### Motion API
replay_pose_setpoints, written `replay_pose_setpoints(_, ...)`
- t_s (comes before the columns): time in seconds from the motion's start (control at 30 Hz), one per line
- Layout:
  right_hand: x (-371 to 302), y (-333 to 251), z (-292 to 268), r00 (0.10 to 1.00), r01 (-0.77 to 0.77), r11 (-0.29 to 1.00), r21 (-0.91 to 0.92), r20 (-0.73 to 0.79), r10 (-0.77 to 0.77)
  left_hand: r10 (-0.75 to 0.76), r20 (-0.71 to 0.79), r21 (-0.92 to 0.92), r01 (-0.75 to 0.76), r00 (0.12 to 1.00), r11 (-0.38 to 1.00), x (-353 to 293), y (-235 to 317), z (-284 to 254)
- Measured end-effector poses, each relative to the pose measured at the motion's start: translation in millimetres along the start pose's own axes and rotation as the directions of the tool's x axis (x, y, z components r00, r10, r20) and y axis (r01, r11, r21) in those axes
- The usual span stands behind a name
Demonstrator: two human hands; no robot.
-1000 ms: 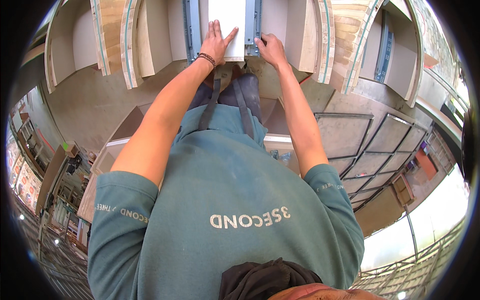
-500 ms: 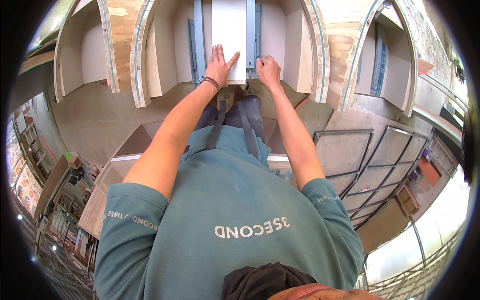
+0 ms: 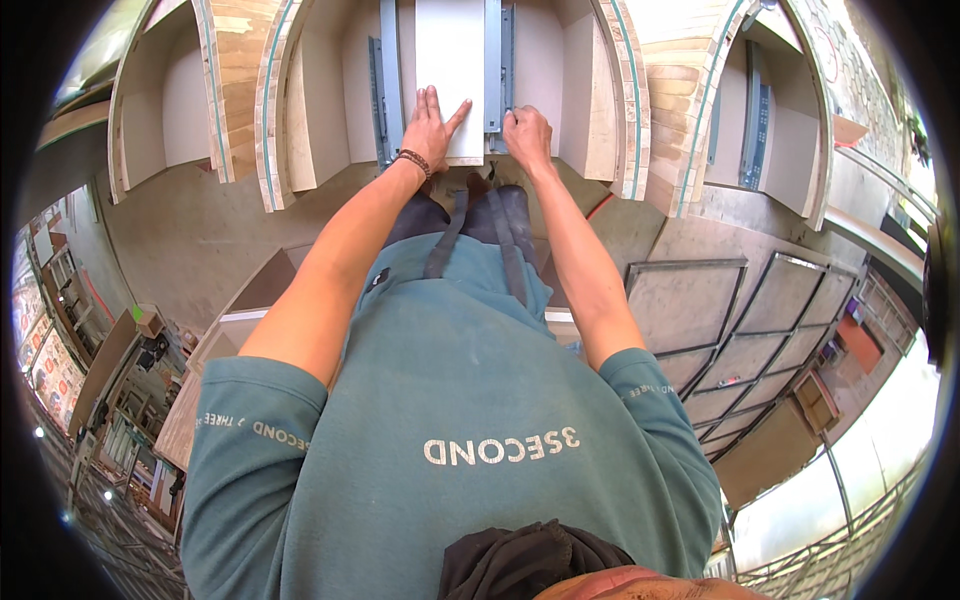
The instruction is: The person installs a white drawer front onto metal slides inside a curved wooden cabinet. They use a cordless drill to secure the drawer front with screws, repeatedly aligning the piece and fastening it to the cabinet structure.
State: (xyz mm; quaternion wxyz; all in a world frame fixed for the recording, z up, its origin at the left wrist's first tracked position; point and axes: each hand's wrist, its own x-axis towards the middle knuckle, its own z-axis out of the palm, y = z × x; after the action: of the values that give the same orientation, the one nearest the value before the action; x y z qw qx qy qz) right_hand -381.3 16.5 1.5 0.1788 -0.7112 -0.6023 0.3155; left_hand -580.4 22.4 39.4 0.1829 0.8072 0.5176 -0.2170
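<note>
My left hand (image 3: 430, 137) lies on the near end of a long white board (image 3: 449, 55), fingers stretched out and thumb spread to the right. A blue-grey metal slide rail (image 3: 391, 70) runs along the board's left side, and another metal slide rail (image 3: 493, 60) along its right. At the near end of the right rail is my right hand (image 3: 528, 138), its fingers curled together; whatever they may pinch is hidden. The board and rails lie within an open cabinet with curved wooden sides (image 3: 606, 100).
Similar curved cabinets stand at left (image 3: 170, 100) and right (image 3: 785, 130), the right one with a slide rail (image 3: 755, 125) inside. Dark metal frames (image 3: 750, 340) lie at the right. Behind me is a low wooden box (image 3: 245, 320).
The cabinet, board and both hands appear slightly further left in the picture. My left hand stays flat on the board; my right hand stays curled at the right rail's near end.
</note>
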Motion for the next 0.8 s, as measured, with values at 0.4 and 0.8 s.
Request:
replay_pose_setpoints(0.4,2,1,2,1.0,-0.012,1.0,-0.021,0.02,0.012,-0.004,-0.017,0.024,0.004,1.0,1.0,-1,-1,2)
replay_pose_setpoints(0.8,1,19,1,0.988,0.14,0.988,0.067,0.054,-0.143,-0.035,0.003,0.048,0.034,0.999,0.998,-1,3,2)
